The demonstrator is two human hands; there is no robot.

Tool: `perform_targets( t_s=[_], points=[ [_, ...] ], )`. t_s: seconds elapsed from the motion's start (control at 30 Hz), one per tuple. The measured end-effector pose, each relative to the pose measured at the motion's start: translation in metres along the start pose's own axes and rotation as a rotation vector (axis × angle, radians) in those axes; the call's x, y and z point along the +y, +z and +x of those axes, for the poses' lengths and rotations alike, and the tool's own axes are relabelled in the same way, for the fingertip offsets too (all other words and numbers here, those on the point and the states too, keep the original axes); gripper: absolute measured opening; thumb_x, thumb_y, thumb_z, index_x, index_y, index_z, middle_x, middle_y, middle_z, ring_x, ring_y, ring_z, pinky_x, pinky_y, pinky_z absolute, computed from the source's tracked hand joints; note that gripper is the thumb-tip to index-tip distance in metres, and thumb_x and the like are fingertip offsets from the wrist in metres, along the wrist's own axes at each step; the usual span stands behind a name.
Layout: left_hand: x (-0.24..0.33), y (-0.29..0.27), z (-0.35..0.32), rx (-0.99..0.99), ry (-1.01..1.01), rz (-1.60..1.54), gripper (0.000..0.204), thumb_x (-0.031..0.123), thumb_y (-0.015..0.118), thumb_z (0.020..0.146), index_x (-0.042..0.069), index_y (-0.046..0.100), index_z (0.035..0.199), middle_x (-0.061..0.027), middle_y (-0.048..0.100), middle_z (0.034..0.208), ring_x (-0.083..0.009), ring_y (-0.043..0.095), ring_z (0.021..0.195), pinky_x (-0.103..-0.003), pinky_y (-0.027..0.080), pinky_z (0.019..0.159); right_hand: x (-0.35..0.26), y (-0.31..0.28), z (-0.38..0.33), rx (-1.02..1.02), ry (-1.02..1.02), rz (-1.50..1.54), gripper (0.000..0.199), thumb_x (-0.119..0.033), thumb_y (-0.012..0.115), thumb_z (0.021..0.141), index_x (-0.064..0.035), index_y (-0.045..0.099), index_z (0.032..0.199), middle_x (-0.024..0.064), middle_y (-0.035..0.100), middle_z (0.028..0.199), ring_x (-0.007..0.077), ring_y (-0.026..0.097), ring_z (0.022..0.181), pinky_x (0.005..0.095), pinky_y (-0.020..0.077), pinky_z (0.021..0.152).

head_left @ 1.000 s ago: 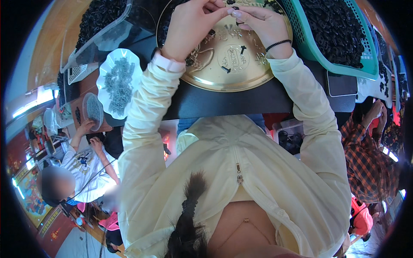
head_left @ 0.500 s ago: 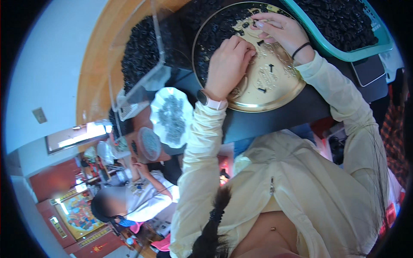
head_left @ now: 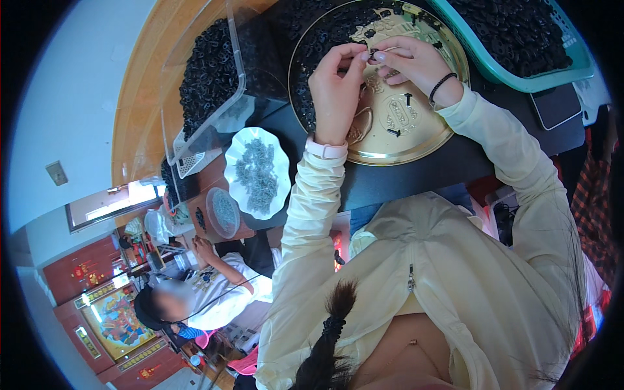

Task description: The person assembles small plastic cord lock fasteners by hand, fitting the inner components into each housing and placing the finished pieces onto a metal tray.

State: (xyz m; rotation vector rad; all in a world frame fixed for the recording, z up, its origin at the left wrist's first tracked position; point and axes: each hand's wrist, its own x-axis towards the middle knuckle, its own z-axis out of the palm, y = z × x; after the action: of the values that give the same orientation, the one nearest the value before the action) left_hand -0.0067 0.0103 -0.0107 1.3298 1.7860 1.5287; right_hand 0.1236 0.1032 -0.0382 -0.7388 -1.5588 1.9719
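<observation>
Over the far part of a round gold tray (head_left: pixel 416 146), my two hands meet at the fingertips. A small black plastic part (head_left: pixel 374 56) sits between them. My left hand (head_left: pixel 338 91) pinches at it from the left with thumb and forefinger. From the right, my right hand (head_left: pixel 416 68) also has thumb and forefinger closed at the part; its other fingers curl below. Two T-shaped black pieces, an upper one (head_left: pixel 408 99) and a lower one (head_left: pixel 394 133), lie on the tray nearer me. Many black parts (head_left: pixel 318 42) are heaped along the tray's far left side.
A teal basket (head_left: pixel 520 83) of black parts stands at right, beside a dark phone (head_left: pixel 557 107). At left are a clear bin (head_left: pixel 242 71) of black parts, a white scalloped dish (head_left: pixel 284 156) of small clear pieces and a round tub (head_left: pixel 223 211). Another person (head_left: pixel 227 286) sits beyond.
My left hand has turned upright and moved to meet my right fingertips. My right hand has come slightly lower and left. The other person's hands have shifted.
</observation>
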Motion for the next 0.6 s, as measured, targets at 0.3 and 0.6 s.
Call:
perform_targets(
  t_s=[0.3,0.6],
  points=[
    [0.0008,-0.0062,-0.003,-0.091,-0.136,-0.088,0.019,0.009,0.06,0.085,0.002,0.063,0.102,-0.0034,0.064,0.091,-0.0075,0.059,0.079,-0.019,0.05,0.061,0.0003,-0.0027,-0.0002,-0.018,-0.025,-0.01,0.029,-0.02,0.058,0.088,-0.0029,0.055,0.112,0.0048,0.063,0.093,0.011,0.062,0.08,0.0214,0.0521,0.068],
    [0.0007,-0.0069,-0.001,-0.095,-0.041,-0.029,0.019,0.007,0.063,0.083,0.001,0.062,0.102,-0.0049,0.064,0.091,-0.008,0.059,0.081,-0.019,0.051,0.061,0.002,-0.003,-0.0005,-0.004,-0.038,-0.035,0.027,-0.018,0.058,0.087,-0.0029,0.056,0.109,0.0051,0.064,0.091,0.0114,0.062,0.08,0.0219,0.0529,0.069]
  ],
)
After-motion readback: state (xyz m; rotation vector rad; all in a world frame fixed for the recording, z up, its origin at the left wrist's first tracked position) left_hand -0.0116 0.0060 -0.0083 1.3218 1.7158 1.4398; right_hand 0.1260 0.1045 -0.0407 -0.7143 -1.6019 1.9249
